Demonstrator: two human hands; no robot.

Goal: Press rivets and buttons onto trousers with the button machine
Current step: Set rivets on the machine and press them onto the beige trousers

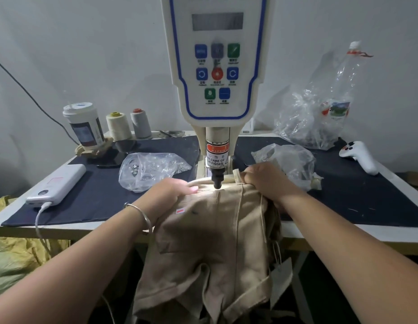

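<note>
Beige trousers (210, 232) lie over the table's front edge, their waistband under the black punch (217, 180) of the white button machine (217, 66). My left hand (173, 192) grips the waistband just left of the punch, thumb on top of the cloth. My right hand (264, 178) holds the waistband to the right of the punch, next to a belt loop, its fingers curled over the fabric edge. A clear bag of metal buttons (147, 170) sits left of the machine.
On the dark table mat (367, 195) stand a white power bank (56, 183), a cup (84, 125), two thread cones (128, 123), crumpled plastic bags (304, 120), a plastic bottle and a white controller (360, 156). Yellow sacking (13, 253) lies below left.
</note>
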